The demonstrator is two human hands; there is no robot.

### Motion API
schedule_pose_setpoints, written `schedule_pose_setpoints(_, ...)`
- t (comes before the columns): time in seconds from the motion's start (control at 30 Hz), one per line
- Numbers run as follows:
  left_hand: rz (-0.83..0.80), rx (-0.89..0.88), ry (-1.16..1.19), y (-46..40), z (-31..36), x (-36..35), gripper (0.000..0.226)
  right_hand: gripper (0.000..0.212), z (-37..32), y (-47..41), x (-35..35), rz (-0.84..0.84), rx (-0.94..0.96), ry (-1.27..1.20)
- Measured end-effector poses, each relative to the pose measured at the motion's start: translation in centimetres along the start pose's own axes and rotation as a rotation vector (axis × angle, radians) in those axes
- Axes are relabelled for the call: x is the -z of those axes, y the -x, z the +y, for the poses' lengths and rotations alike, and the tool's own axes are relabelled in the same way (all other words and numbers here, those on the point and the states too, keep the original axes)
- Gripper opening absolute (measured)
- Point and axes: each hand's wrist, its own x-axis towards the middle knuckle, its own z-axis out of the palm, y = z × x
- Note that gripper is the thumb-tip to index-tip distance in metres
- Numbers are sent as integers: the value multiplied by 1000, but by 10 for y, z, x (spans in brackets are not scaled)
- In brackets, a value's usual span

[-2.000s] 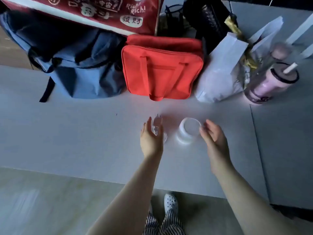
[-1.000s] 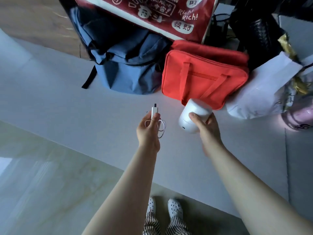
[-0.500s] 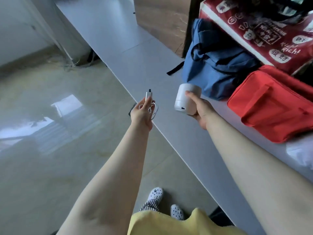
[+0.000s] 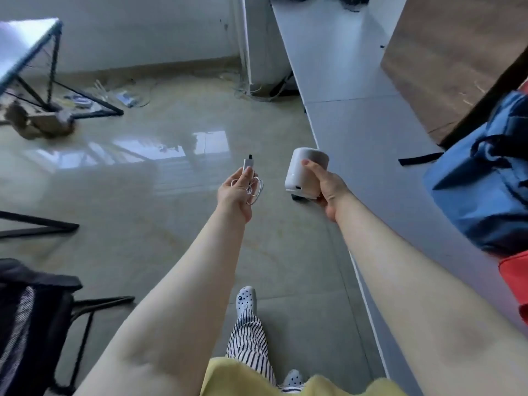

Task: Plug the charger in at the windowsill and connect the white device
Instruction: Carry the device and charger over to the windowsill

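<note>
My left hand (image 4: 233,195) grips a slim white charger (image 4: 247,167) with a dark tip pointing up, and its thin white cable (image 4: 255,190) hangs in loops under my fingers. My right hand (image 4: 328,187) holds the white device (image 4: 303,175), a small rounded cylinder with a dark slot low on its side. Both are raised over the glossy floor, just left of the long white ledge (image 4: 368,144). No socket is visible.
A blue backpack (image 4: 491,178) and a red bag (image 4: 515,278) lie on the ledge at right, beside a wooden panel (image 4: 445,52). Loose cables (image 4: 257,90) lie by the wall corner. A black-legged table (image 4: 37,67) stands at far left, a dark chair (image 4: 31,318) at lower left.
Both hands lifted the charger and the device off the ledge. The view has swung left, away from the bags and toward the floor and the room's far corner.
</note>
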Motion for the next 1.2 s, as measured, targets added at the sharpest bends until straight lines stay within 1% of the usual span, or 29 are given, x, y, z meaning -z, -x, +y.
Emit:
schedule_pose_setpoints(0.07, 33, -5, 49, -14, 15, 7, 21, 36, -5, -14, -21, -22, -9, 32)
schedule_pose_setpoints(0.17, 52, -18, 76, -42, 37, 10, 21, 27, -16, -39, -50, -27, -12, 46)
schedule_pose_setpoints(0.27, 55, -23, 95, -80, 58, 5, 29, 28, -32, -71, -77, -29, 1, 56)
schedule_pose_setpoints(0.33, 59, -23, 112, -108, 75, 1, 35, 35, -44, -94, -96, -26, 3, 66)
schedule_pose_setpoints(0.43, 63, -14, 136, -152, 104, -3, 38, 55, -64, -132, -128, -17, 2, 86)
schedule_pose_setpoints(0.63, 97, -18, 149, -236, 168, -6, 40, 59, -104, -202, -181, -27, 22, 85)
schedule_pose_setpoints(0.8, 91, -3, 118, -292, 190, -14, 41, 54, -115, -255, -212, -28, -4, 101)
schedule_pose_setpoints(1.0, 105, -3, 116, -359, 216, -24, 35, 60, -134, -328, -252, -52, -30, 134)
schedule_pose_setpoints(1.1, 125, -19, 106, -400, 238, -42, 33, 53, -153, -372, -274, -66, -24, 131)
schedule_pose_setpoints(1.2, 152, -30, 95, -447, 262, -68, 38, 46, -177, -417, -298, -83, -30, 140)
